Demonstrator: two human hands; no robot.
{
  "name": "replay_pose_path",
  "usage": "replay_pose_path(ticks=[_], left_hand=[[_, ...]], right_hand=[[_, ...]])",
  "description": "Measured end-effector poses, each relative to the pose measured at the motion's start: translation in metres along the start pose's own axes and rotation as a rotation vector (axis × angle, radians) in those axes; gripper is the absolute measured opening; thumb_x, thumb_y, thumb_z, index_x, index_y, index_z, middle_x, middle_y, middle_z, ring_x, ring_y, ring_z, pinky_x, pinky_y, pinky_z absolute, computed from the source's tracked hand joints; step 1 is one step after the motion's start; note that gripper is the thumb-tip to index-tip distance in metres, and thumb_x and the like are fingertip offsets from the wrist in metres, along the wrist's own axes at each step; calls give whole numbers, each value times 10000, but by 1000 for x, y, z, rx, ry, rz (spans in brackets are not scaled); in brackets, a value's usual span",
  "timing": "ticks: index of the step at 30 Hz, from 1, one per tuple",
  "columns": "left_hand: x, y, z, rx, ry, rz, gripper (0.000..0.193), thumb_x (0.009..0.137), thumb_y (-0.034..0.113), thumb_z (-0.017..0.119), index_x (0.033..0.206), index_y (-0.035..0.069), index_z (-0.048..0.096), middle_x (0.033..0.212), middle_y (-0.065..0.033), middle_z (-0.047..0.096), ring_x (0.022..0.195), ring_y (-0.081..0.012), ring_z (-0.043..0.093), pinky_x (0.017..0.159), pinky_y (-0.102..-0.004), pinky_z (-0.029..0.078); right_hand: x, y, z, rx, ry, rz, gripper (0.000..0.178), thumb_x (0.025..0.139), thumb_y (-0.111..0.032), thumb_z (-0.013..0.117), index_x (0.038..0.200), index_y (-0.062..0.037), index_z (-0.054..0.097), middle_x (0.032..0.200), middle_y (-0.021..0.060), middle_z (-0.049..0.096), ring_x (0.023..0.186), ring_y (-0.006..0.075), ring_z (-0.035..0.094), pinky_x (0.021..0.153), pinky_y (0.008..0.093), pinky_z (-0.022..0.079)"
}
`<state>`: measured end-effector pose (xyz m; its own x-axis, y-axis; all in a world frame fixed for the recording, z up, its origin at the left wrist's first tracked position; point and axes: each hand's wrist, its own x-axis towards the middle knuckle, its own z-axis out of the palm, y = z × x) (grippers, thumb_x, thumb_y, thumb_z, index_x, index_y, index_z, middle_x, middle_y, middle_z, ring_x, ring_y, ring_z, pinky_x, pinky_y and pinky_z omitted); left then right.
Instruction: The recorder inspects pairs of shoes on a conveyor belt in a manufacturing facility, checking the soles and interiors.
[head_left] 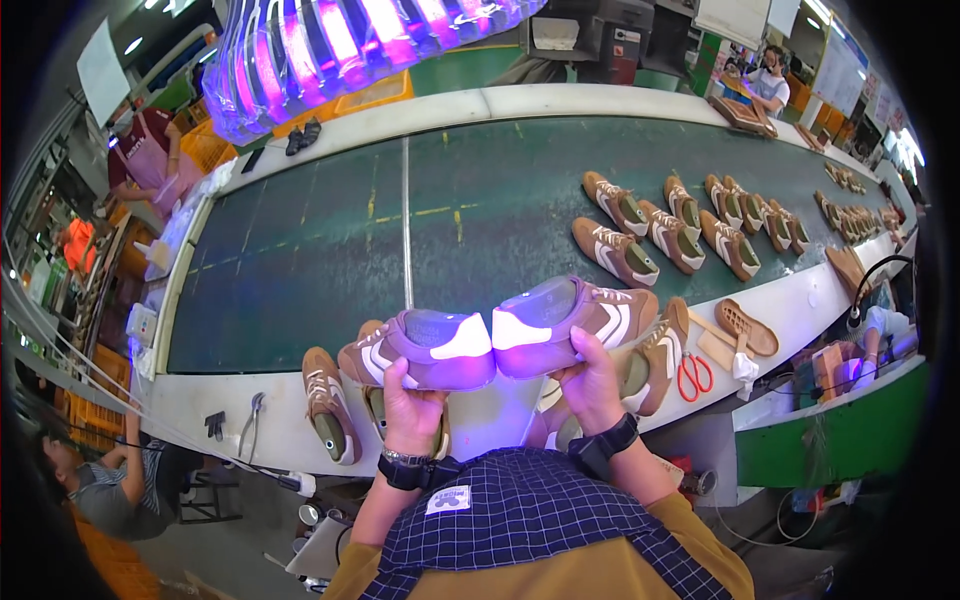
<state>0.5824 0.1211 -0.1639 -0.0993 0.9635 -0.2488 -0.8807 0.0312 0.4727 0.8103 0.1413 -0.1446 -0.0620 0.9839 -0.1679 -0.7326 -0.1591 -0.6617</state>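
Observation:
My left hand is closed on a brown sneaker with white stripes, thumb against its side. My right hand grips a matching sneaker the same way. The two shoes are raised above the near white ledge, their white heels almost touching and their toes pointing outward. Violet light tints both heels. Beside my left hand another sneaker rests on the ledge, and one more is partly hidden behind that hand. A brown sneaker stands just right of my right hand.
Several sneakers stand on the green conveyor belt. Red-handled scissors and a brown sole lie on the right ledge, pliers on the left. A glowing violet lamp hangs overhead. Other people work around the belt.

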Motion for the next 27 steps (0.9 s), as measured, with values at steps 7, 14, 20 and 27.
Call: replay_pose_path(ticks=[7, 14, 20, 27], left_hand=[[5, 0, -4, -35, 31, -32, 513, 790, 288, 622, 1238, 97, 463, 1164, -59, 560, 1067, -240, 557, 858, -432, 511], [6, -2, -6, -51, 27, -37, 505, 792, 286, 625, 1232, 96, 468, 1154, -59, 565, 1063, -243, 559, 872, -448, 498], [3, -2, -7, -48, 0, -24, 506, 783, 289, 637, 1227, 99, 483, 1154, -59, 578, 1056, -233, 570, 866, -432, 510], [4, -2, -8, -56, 13, -22, 486, 799, 269, 615, 1227, 87, 474, 1154, -68, 573, 1048, -239, 571, 869, -437, 505]], right_hand=[[0, 4, -2, -25, 24, -17, 408, 839, -255, 610, 1163, -29, 505, 1019, 79, 623, 868, 158, 636, 629, 271, 555], [-2, 4, 1, -39, 48, 4, 383, 851, -275, 597, 1141, -36, 523, 1022, 75, 626, 882, 163, 628, 686, 304, 544], [-2, 5, -2, -57, 39, 29, 367, 856, -286, 595, 1132, -52, 534, 1050, 76, 623, 931, 180, 618, 760, 353, 528], [-1, 5, -1, -61, 51, 41, 349, 856, -290, 598, 1110, -57, 542, 1029, 72, 626, 925, 181, 618, 777, 362, 526]])
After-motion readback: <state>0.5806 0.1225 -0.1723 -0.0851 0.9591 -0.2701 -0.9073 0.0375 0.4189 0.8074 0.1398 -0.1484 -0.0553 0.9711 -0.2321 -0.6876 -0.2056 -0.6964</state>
